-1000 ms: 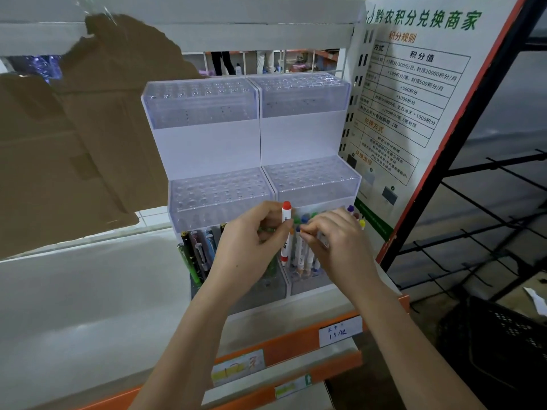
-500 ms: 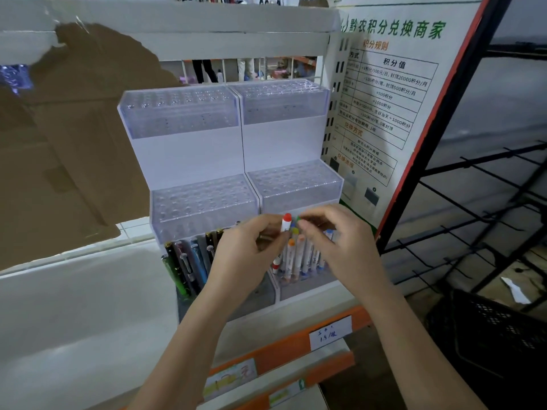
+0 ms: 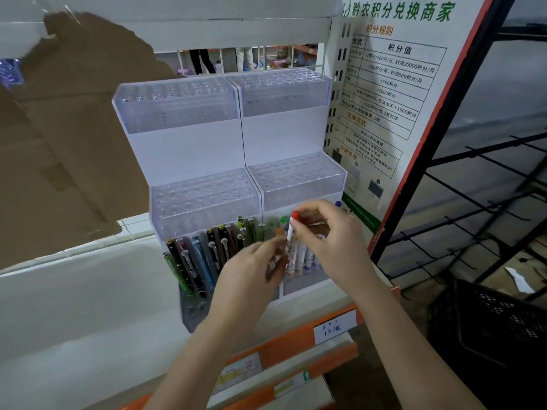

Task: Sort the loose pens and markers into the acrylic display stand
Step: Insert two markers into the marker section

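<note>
The tiered acrylic display stand (image 3: 189, 149) sits on a white shelf. Its top and middle hole racks hold nothing. The bottom left row carries several pens (image 3: 201, 261), and the bottom right row several white markers with coloured caps (image 3: 307, 258). A white marker with a red cap (image 3: 291, 238) stands upright in front of the bottom right row. My right hand (image 3: 331, 241) pinches it just below the cap. My left hand (image 3: 251, 270), blurred, has its thumb and fingertips closed on the marker's lower barrel.
Torn brown cardboard (image 3: 59, 137) covers the wall on the left. A printed notice board (image 3: 393, 93) leans to the stand's right, with a black wire rack (image 3: 473, 187) and a black crate (image 3: 488, 327) beyond. Orange shelf edges carry a price label (image 3: 334, 327).
My right hand has moved onto the red-capped marker just below its cap. My left hand has slid down to its lower barrel. The marker now stands further right, over the marker row.
</note>
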Action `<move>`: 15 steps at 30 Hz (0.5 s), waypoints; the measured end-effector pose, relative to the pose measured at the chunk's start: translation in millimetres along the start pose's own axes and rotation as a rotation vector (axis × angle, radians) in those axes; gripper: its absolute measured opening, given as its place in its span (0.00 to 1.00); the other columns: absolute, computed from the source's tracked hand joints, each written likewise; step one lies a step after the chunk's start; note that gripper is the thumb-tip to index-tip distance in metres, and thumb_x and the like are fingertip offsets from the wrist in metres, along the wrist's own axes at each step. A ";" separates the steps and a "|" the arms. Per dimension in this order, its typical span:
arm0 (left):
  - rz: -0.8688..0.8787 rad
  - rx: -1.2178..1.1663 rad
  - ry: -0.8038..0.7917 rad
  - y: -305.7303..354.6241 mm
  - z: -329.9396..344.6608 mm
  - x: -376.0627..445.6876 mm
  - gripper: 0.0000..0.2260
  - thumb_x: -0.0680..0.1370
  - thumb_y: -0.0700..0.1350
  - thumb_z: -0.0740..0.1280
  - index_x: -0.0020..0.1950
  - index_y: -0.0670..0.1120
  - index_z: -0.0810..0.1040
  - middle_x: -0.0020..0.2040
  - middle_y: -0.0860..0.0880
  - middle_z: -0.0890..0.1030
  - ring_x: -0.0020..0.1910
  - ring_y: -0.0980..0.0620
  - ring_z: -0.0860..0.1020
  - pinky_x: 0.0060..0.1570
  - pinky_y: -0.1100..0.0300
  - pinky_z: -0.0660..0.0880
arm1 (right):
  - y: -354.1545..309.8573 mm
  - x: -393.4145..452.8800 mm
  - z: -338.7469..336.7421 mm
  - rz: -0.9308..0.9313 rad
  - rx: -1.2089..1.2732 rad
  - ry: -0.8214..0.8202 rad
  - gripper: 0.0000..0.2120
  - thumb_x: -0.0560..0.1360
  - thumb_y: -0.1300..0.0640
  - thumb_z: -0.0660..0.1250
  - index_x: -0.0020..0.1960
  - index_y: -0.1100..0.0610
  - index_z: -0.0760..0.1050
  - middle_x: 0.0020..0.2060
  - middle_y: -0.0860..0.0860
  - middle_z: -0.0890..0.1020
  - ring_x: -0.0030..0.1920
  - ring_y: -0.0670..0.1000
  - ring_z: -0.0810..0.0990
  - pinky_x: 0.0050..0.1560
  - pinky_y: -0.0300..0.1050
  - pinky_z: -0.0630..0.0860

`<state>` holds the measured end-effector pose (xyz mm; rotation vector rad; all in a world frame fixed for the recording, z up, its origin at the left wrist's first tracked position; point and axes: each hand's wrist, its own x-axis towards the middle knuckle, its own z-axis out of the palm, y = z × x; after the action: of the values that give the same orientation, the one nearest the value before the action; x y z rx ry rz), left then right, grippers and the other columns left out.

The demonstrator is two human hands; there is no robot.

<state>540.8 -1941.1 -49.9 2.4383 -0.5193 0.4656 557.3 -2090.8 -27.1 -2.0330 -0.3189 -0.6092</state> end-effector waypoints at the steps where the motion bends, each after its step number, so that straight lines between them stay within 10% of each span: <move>1: 0.015 0.026 -0.010 -3.0 3.4 -4.1 0.13 0.74 0.42 0.69 0.59 0.48 0.79 0.49 0.51 0.83 0.45 0.50 0.81 0.42 0.63 0.74 | 1.2 0.0 1.4 -0.011 -0.007 0.006 0.04 0.73 0.61 0.69 0.48 0.58 0.78 0.40 0.45 0.80 0.44 0.41 0.79 0.45 0.32 0.76; 15: 0.088 0.179 -0.075 -26.0 20.5 -19.8 0.05 0.71 0.43 0.70 0.46 0.48 0.82 0.41 0.51 0.82 0.39 0.49 0.80 0.30 0.58 0.78 | 10.5 -3.5 20.5 -0.272 -0.351 0.061 0.11 0.73 0.52 0.63 0.45 0.60 0.77 0.38 0.50 0.80 0.44 0.47 0.73 0.44 0.37 0.69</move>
<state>540.0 -1929.3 -86.6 2.6200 -0.6441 0.4769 565.0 -2078.5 -45.2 -2.3185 -0.4848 -0.9473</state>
